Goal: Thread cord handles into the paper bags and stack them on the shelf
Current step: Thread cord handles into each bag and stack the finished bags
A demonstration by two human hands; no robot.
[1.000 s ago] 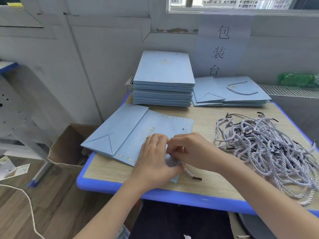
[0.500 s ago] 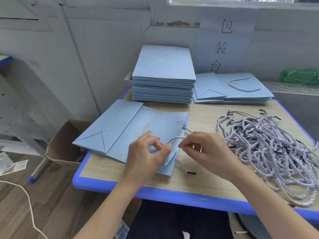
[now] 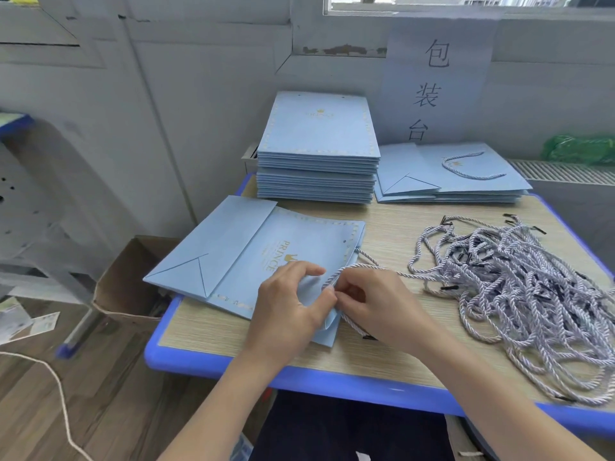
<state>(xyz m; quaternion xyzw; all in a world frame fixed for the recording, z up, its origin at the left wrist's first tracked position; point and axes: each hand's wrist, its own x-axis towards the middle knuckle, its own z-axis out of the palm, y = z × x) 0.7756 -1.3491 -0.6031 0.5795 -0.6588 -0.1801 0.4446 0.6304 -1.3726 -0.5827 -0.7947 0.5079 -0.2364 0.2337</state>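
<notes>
Pale blue paper bag [image 3: 266, 261] lies flat at the table's [image 3: 382, 347] near-left, long axis running from 8 o'clock (folded bottom) to 2 o'clock (open mouth, punched hole). Gold lettering reads "PRINCE"; a wall sign [image 3: 436, 81] at 12 o'clock reads 包装台. Left hand [image 3: 286, 311] pinches the mouth's near corner; right hand [image 3: 382, 307], fingers curled, pinches a twisted cord [image 3: 346, 271] there. Loose cords [image 3: 525, 294] pile at 3 o'clock.
</notes>
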